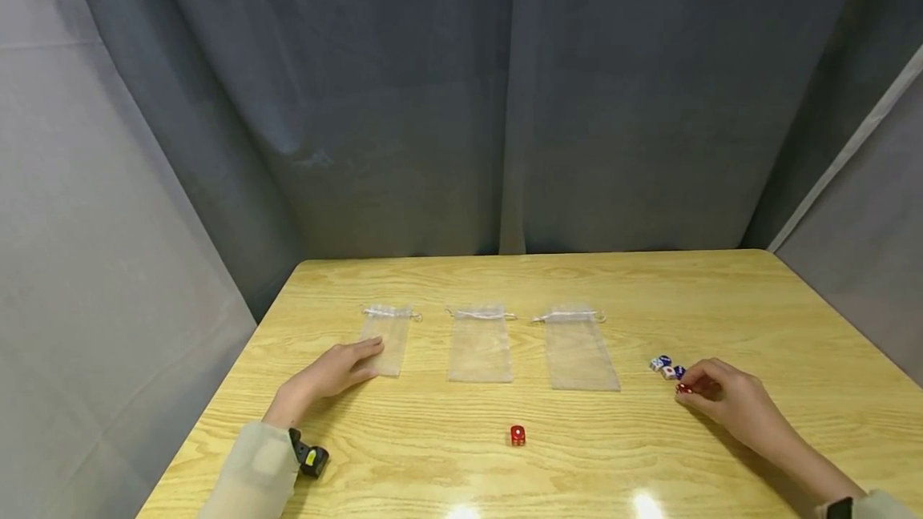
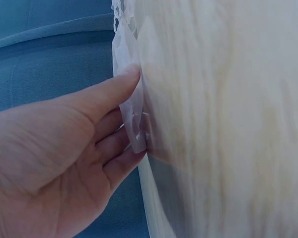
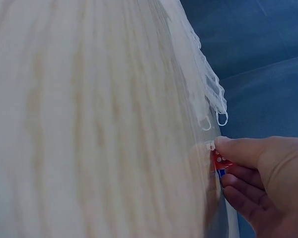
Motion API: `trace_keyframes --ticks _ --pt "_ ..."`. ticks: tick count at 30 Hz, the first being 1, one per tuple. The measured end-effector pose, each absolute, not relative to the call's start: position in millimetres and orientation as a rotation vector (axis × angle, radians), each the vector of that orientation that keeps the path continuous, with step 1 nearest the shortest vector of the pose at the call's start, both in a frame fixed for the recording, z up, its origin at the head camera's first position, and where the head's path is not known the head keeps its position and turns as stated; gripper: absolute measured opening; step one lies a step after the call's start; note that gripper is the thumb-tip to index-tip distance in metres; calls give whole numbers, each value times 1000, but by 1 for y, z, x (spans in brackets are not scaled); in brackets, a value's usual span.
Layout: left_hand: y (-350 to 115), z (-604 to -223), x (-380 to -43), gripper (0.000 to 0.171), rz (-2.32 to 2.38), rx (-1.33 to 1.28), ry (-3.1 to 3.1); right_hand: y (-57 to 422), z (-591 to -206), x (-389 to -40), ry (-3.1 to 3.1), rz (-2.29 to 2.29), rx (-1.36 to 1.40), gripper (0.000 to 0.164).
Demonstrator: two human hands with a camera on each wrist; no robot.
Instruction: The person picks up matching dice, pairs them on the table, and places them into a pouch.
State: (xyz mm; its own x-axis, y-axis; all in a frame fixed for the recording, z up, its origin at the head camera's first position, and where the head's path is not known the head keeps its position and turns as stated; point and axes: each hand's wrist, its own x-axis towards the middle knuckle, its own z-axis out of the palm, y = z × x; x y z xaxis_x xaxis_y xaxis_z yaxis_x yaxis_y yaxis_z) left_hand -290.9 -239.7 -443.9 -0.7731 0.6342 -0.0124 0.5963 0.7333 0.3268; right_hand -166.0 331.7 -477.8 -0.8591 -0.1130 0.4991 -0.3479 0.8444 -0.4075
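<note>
Die [image 1: 683,389], red with white dots, is at the table's [image 1: 598,463] three o'clock, pinched by thumb and fingers of the right hand [image 1: 735,400]. Just off its eleven o'clock cluster white and blue dice [image 1: 669,372]; between its eight and nine lies a second red die [image 1: 517,435]. Toward its nine, three sheer pouches [image 1: 481,349] form a row, the left hand [image 1: 336,370], thumb and fingertips apart, touching the leftmost pouch [image 1: 397,339].

The left sleeve [image 1: 252,467] is a pale greenish cream, loose, and ends at the wrist, where a black strap [image 1: 295,440] holds a small, blocky black device [image 1: 316,463] with a bright yellow patch on it. The right sleeve [image 1: 876,506] shows the same pale cloth, with a black piece [image 1: 840,508] at its cuff; left hand [image 1: 333,371] and right hand [image 1: 735,400] are bare
</note>
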Motion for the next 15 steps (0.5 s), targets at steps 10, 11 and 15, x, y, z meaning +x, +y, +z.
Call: trace_keyframes --ticks 10,11,15 --pt "-241 -445 -291 50 464 978 2820 331 -475 -166 -2597 691 325 27" --pt "-241 -445 -291 50 463 982 2821 331 -475 -166 -2597 682 328 26" --pt "-240 -444 -290 50 466 984 2818 332 -475 -167 -2614 658 324 25"
